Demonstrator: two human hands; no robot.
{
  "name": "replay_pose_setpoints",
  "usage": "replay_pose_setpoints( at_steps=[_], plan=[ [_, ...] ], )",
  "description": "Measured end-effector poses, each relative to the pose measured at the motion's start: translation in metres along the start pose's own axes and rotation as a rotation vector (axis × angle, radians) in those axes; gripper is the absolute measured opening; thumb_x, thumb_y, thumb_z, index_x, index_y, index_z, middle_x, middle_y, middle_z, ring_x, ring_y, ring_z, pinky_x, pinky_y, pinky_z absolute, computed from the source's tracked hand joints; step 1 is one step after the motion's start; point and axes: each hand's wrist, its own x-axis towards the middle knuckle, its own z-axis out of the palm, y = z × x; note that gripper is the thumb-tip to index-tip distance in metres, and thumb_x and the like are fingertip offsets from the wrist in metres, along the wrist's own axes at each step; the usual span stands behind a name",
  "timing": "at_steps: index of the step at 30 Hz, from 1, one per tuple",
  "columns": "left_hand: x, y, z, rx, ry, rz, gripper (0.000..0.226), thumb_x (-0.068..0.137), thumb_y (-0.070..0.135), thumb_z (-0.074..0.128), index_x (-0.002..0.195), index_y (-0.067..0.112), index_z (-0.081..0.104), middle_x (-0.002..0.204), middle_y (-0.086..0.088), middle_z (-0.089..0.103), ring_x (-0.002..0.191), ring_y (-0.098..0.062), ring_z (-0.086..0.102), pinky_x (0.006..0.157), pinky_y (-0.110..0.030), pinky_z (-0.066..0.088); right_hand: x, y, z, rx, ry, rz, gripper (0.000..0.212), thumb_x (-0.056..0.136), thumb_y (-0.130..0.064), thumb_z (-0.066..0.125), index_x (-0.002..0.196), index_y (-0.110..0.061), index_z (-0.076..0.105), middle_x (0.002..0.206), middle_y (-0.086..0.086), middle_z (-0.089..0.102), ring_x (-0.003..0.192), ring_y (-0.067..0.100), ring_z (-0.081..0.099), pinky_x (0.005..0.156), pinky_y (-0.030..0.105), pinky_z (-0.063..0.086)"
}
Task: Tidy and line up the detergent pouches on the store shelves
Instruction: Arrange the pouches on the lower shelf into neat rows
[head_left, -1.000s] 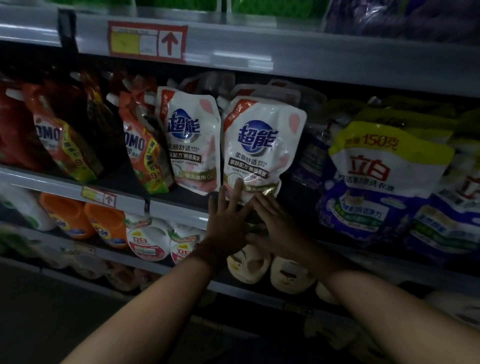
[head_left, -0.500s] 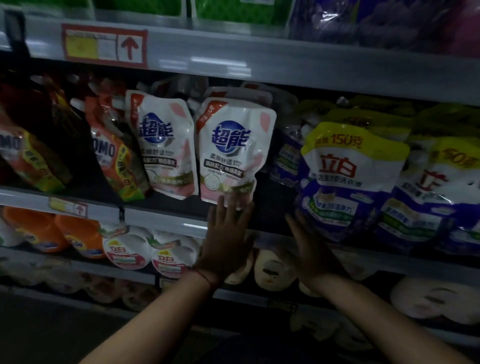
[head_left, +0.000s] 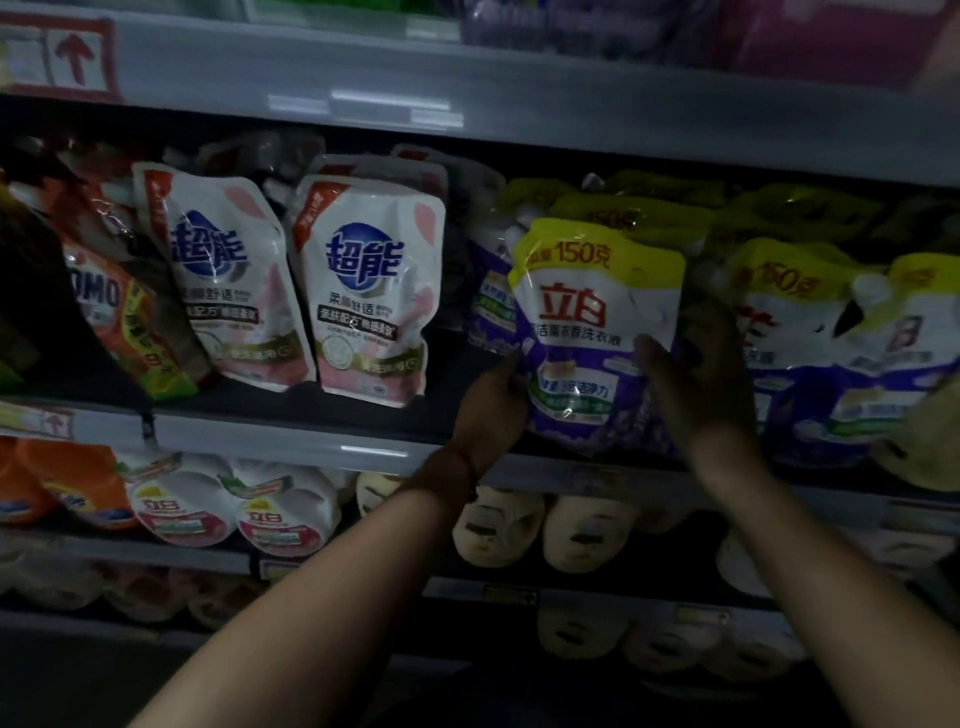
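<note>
Dim store shelf (head_left: 291, 441); left hand (head_left: 491, 405) and right hand (head_left: 696, 384) grip purple-yellow pouch (head_left: 592, 332) by sides, upright beside white-pink pouches (head_left: 369, 291).

Yellow-topped purple-white pouch (head_left: 597, 332); white-pink pouches (head_left: 369, 291), blue logo; orange-red pouch (head_left: 111, 322).

Both hands hold a purple and yellow pouch (head_left: 592, 332) standing on the middle shelf (head_left: 291, 441), at about three o'clock from two white and pink pouches (head_left: 371, 291). The left hand (head_left: 491, 402) cups its lower left edge, and the right hand (head_left: 696, 384) grips its right side. More purple pouches (head_left: 810, 353) stand at three o'clock, orange ones (head_left: 111, 317) at nine.
</note>
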Motion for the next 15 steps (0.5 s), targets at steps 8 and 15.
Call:
replay_pose_setpoints(
  at_steps=[8,15],
  plan=[
    [0.017,-0.003,0.016,-0.403,0.088,-0.014,0.028,0.106,0.005,0.029,0.093,0.008,0.054,0.089,-0.010,0.056,0.078,-0.017,0.055,0.068,-0.023,0.054,0.025,0.001,-0.009,0.073,-0.209,0.040,0.033,0.096,-0.038,0.057,0.087,-0.009,0.067,0.070,0.003,0.063,0.055,0.007,0.057,0.059,0.029,0.041],
    [0.000,-0.008,-0.001,0.098,0.158,-0.020,0.023,0.096,0.016,0.062,0.074,0.021,0.058,0.083,-0.009,0.067,0.079,-0.021,0.060,0.076,-0.036,0.049,0.036,0.006,-0.019,0.252,-0.225,0.030,0.014,0.097,-0.037,0.056,0.092,-0.031,0.069,0.081,-0.004,0.070,0.075,0.013,0.067,0.074,0.038,0.052]
  ],
)
